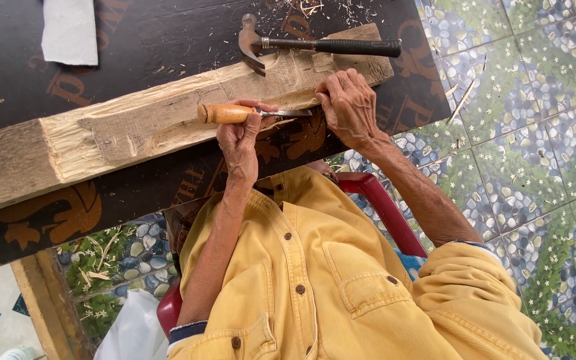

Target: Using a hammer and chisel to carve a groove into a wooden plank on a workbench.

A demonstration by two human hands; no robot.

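Two hands on work: chisel (251, 113), wooden handle, lies across wood beam (135, 127) at table (28, 87) centre. Left hand (240, 137) fingers wrapped round handle. Right hand (349, 107) fingers curled over beam at blade tip. Hammer (315, 45) rests on far beam edge. White cloth (69, 30) far left.

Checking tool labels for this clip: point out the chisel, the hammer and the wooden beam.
chisel (225, 113): head view, on its wooden handle.
hammer (331, 46): head view, on its black handle.
wooden beam (135, 127): head view, on the carved pale face of the beam.
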